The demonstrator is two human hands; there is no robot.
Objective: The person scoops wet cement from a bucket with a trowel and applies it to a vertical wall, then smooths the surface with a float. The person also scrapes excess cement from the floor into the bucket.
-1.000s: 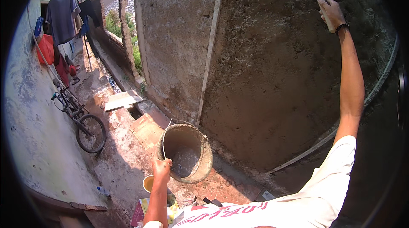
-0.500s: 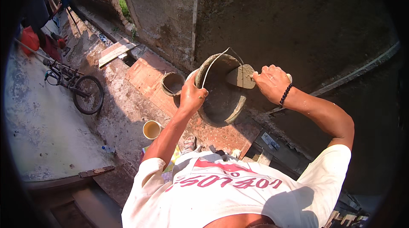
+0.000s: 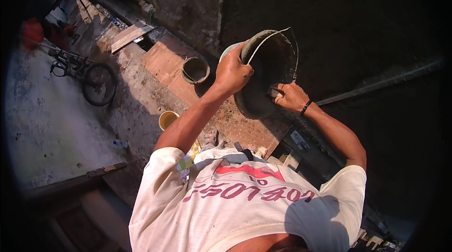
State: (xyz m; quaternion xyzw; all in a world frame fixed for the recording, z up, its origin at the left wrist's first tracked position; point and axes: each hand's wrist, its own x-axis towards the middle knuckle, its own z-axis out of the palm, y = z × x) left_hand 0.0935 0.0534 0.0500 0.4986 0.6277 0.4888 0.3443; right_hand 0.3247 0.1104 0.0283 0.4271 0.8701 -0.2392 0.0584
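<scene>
A mortar-caked bucket (image 3: 248, 106) with a thin wire handle is lifted in front of me, tilted with its mouth toward the dark wall. My left hand (image 3: 233, 72) is closed round its left rim, near the wire. Inside the right part of the mouth, my right hand (image 3: 292, 97) is closed on a trowel (image 3: 276, 93). Only the end of its grip shows clearly; the blade is hidden in the bucket's shadow.
A smaller mortar-crusted bucket (image 3: 195, 70) stands on a plywood board (image 3: 165, 61) to the left. Nearer sits a yellowish pail (image 3: 167, 120). A bicycle (image 3: 96, 82) leans by the pale wall at far left. The dark plastered wall (image 3: 348, 31) rises ahead and right.
The bucket has moved up and right, closer to the wall. My right hand has lowered and come left into its mouth, so the mortar-covered trowel blade no longer shows.
</scene>
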